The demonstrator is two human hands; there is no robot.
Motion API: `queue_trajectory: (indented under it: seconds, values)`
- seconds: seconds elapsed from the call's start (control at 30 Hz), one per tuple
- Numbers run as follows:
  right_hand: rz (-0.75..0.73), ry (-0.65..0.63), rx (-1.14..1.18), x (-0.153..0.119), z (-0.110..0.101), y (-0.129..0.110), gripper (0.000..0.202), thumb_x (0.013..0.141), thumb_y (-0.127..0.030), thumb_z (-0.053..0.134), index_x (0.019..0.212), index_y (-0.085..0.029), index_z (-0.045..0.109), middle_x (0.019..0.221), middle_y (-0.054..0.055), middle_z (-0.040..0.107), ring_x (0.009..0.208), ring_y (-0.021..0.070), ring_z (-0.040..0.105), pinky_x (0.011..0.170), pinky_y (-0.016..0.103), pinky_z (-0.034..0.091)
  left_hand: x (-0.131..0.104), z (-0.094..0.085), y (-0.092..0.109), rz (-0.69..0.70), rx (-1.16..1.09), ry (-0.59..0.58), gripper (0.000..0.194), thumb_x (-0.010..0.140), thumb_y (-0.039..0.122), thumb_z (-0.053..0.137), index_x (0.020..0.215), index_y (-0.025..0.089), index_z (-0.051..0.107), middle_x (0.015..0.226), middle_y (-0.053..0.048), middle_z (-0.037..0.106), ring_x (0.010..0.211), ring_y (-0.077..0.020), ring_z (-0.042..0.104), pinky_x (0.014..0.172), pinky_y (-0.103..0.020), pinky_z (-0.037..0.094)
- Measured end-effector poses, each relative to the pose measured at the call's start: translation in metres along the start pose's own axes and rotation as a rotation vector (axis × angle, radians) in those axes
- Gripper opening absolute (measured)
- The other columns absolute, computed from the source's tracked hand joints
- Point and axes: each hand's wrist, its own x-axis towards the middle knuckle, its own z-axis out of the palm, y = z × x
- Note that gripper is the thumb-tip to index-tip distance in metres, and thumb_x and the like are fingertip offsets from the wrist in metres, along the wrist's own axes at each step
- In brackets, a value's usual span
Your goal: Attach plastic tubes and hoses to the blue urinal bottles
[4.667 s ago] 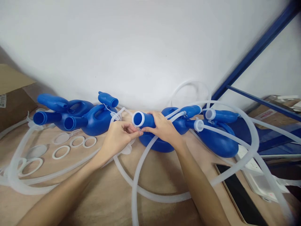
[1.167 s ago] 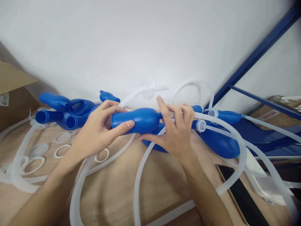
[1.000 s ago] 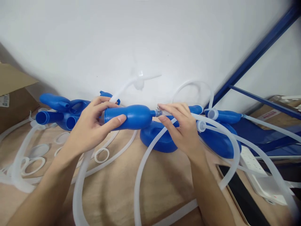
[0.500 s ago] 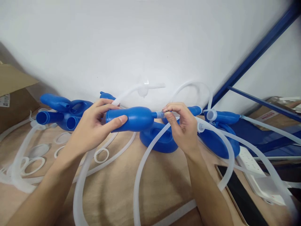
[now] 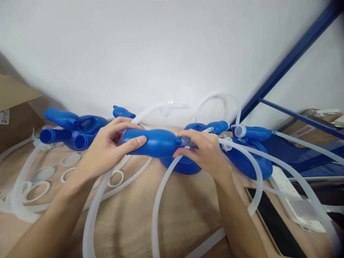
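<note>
My left hand (image 5: 107, 150) is closed round the wide end of a blue bottle-shaped plastic part (image 5: 156, 142), with the thumb along its front. The part lies sideways above the table. My right hand (image 5: 204, 150) pinches a short clear tube (image 5: 184, 142) at the narrow spout on the right. A small greyish metal-looking piece is partly hidden by the fingers there. Translucent corrugated hoses (image 5: 158, 204) hang below and to the right. Behind the held part sits a blue container with a handle (image 5: 180, 165), partly covered.
Several blue containers (image 5: 60, 118) stand at the left, and a blue container with a hose (image 5: 255, 161) at the right. White rings (image 5: 37, 191) lie at the left. A phone (image 5: 274, 222), a power strip (image 5: 285, 186), a blue metal frame (image 5: 292, 53) and a carton (image 5: 18, 104) surround the table.
My right hand has moved left and slightly down, turning so its fingers close over the tube nearer the spout. The blue part has dropped slightly, still in my left hand.
</note>
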Motion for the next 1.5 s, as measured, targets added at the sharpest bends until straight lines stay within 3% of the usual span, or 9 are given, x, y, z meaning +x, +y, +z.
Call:
queue_trajectory:
  seconds: [0.17, 0.33, 0.73, 0.93, 1.03, 1.13, 1.23, 1.37, 1.5]
  values:
    - [-0.013, 0.203, -0.085, -0.002, 0.009, 0.003, 0.047, 0.086, -0.068, 0.074, 0.085, -0.021, 0.074, 0.056, -0.005, 0.065, 0.042, 0.0087, 0.049, 0.051, 0.026, 0.038, -0.001, 0.007, -0.002, -0.024, -0.094, 0.112, 0.021, 0.079, 0.047, 0.078, 0.084, 0.026, 0.082, 0.104, -0.002, 0.07, 0.096, -0.0206, 0.064, 0.071, -0.029, 0.048]
    - [0.058, 0.274, -0.13, 0.001, 0.007, 0.002, 0.062, 0.083, -0.074, 0.074, 0.057, -0.02, 0.057, 0.044, -0.007, 0.038, 0.043, 0.0074, 0.032, 0.045, 0.026, 0.028, -0.005, 0.011, -0.003, 0.025, -0.117, 0.187, 0.017, 0.079, 0.044, 0.08, 0.084, 0.029, 0.084, 0.105, -0.002, 0.07, 0.098, -0.0206, 0.064, 0.07, -0.028, 0.048]
    - [0.1, 0.41, -0.158, 0.003, 0.008, 0.001, 0.068, 0.076, -0.079, 0.075, 0.056, -0.022, 0.044, 0.046, -0.009, 0.027, 0.044, 0.0074, 0.023, 0.042, 0.027, 0.022, -0.007, 0.018, 0.004, 0.065, -0.138, 0.292, 0.014, 0.075, 0.042, 0.082, 0.083, 0.031, 0.085, 0.102, -0.001, 0.07, 0.1, -0.0211, 0.065, 0.064, -0.028, 0.045]
    - [0.092, 0.369, -0.171, 0.005, 0.003, 0.004, 0.064, 0.078, -0.077, 0.076, 0.059, -0.024, 0.044, 0.045, -0.008, 0.031, 0.041, 0.0087, 0.028, 0.041, 0.03, 0.023, -0.009, 0.022, 0.005, 0.092, -0.193, 0.3, 0.009, 0.079, 0.038, 0.082, 0.084, 0.031, 0.084, 0.102, 0.001, 0.071, 0.099, -0.019, 0.067, 0.077, -0.029, 0.051]
    - [-0.006, 0.28, -0.101, 0.004, -0.004, 0.009, 0.052, 0.087, -0.066, 0.075, 0.065, -0.023, 0.059, 0.043, -0.006, 0.041, 0.039, 0.0104, 0.038, 0.042, 0.03, 0.031, -0.01, 0.022, 0.005, 0.088, -0.169, 0.278, 0.012, 0.078, 0.041, 0.085, 0.086, 0.032, 0.085, 0.104, 0.0, 0.071, 0.103, -0.0212, 0.066, 0.077, -0.03, 0.051]
    - [-0.007, 0.055, 0.044, 0.003, -0.01, 0.013, 0.036, 0.097, -0.056, 0.069, 0.096, -0.02, 0.075, 0.073, 0.001, 0.076, 0.045, 0.0115, 0.056, 0.049, 0.028, 0.043, -0.008, 0.019, 0.003, 0.016, -0.175, 0.246, 0.017, 0.077, 0.047, 0.085, 0.085, 0.031, 0.085, 0.105, -0.002, 0.071, 0.106, -0.025, 0.065, 0.074, -0.033, 0.05]
    - [0.02, -0.058, 0.13, 0.0, -0.01, 0.014, 0.029, 0.101, -0.045, 0.067, 0.118, -0.023, 0.075, 0.105, 0.005, 0.083, 0.067, 0.0143, 0.073, 0.06, 0.025, 0.053, -0.004, 0.016, -0.002, -0.082, -0.213, 0.202, 0.021, 0.079, 0.051, 0.082, 0.082, 0.03, 0.084, 0.107, -0.003, 0.071, 0.105, -0.0265, 0.064, 0.077, -0.035, 0.05]
    - [-0.01, 0.1, 0.097, -0.002, -0.004, 0.01, 0.026, 0.097, -0.048, 0.073, 0.106, -0.024, 0.079, 0.088, 0.002, 0.084, 0.065, 0.0158, 0.074, 0.061, 0.026, 0.053, 0.001, 0.015, -0.008, -0.124, -0.317, 0.14, 0.023, 0.083, 0.049, 0.08, 0.083, 0.027, 0.083, 0.108, -0.002, 0.073, 0.107, -0.0255, 0.064, 0.089, -0.035, 0.052]
    - [-0.009, 0.157, -0.037, -0.003, -0.004, 0.009, 0.037, 0.093, -0.061, 0.071, 0.091, -0.025, 0.082, 0.062, -0.002, 0.076, 0.045, 0.0125, 0.06, 0.052, 0.027, 0.045, 0.001, 0.017, -0.011, -0.235, -0.453, 0.059, 0.028, 0.081, 0.051, 0.081, 0.086, 0.023, 0.081, 0.092, -0.003, 0.073, 0.091, -0.0242, 0.068, 0.072, -0.031, 0.056]
